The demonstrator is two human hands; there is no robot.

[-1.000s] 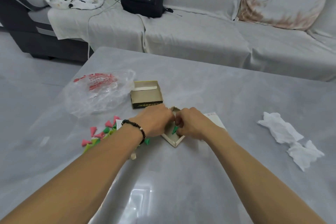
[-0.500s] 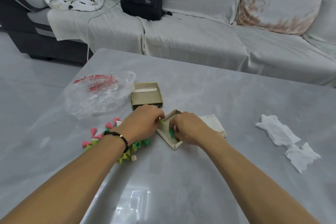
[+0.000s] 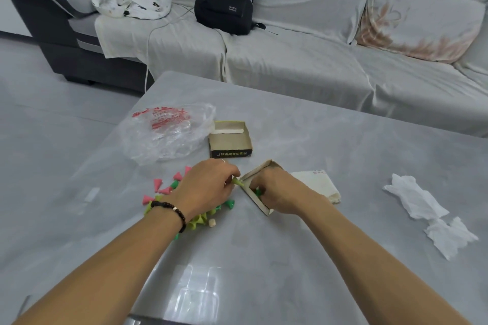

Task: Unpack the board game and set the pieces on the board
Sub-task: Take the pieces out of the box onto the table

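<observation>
Resting under all: grey bench (image 3: 303, 232), sofa (image 3: 290, 60) behind it
Bag (image 3: 169, 132): clear plastic, red print, far left on bench
Tissues (image 3: 427, 214): crumpled, well right of the hands
Lid (image 3: 230, 140): open side up, beyond the hands
Paper (image 3: 319, 185): folded, just right of tray
Tray (image 3: 257, 192): tilted on edge
Right hand (image 3: 280, 192): fingers curled inside tray around a green peg (image 3: 258, 192)
Left hand (image 3: 208, 187): pinching a yellow-green peg (image 3: 235, 181) at tray's rim
Pegs (image 3: 169, 190): pink, green, yellow, heaped under left wrist
</observation>
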